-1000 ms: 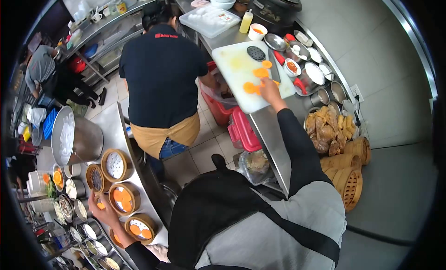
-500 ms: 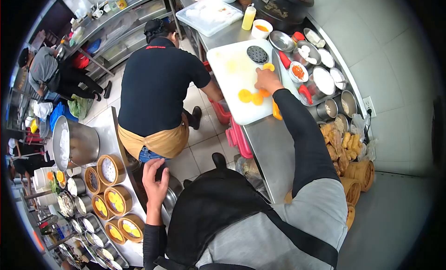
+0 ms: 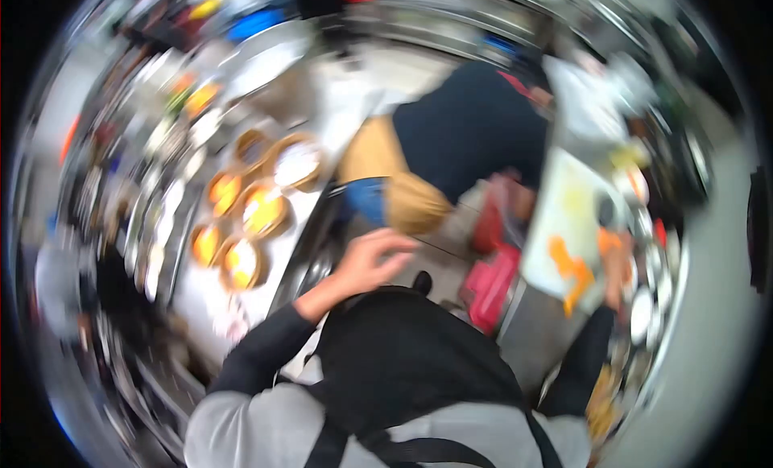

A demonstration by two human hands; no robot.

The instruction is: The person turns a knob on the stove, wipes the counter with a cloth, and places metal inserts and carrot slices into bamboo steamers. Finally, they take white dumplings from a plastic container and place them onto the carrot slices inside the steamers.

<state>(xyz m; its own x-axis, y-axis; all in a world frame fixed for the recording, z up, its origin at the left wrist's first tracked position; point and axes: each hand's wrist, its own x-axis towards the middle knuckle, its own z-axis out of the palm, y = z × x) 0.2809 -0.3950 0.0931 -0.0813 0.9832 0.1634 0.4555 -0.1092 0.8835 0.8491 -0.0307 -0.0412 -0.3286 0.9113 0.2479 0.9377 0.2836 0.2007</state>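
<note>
The view is smeared by motion. My left hand [image 3: 372,263] is raised in front of the black apron, thumb and fingers apart, holding nothing. Over the right edge of the white cutting board [image 3: 555,218] is my right hand [image 3: 617,271], its fingers blurred. An orange piece [image 3: 609,241] shows right at its fingertips. More orange slices [image 3: 570,267] lie on the board to the left of that hand. A dark round disc [image 3: 605,212] rests just beyond them.
A co-worker in a dark shirt [image 3: 475,130] bends between the two counters. Several bamboo steamers [image 3: 264,210] with yellow contents stand on the left counter, near a large metal pot [image 3: 282,98]. Pink-red containers [image 3: 489,287] sit below the board. Bowls [image 3: 642,315] line the right side.
My view has swung left, so the steamers and the board appear farther right. The right hand remains by the orange slices, and the left hand stays raised with fingers apart.
</note>
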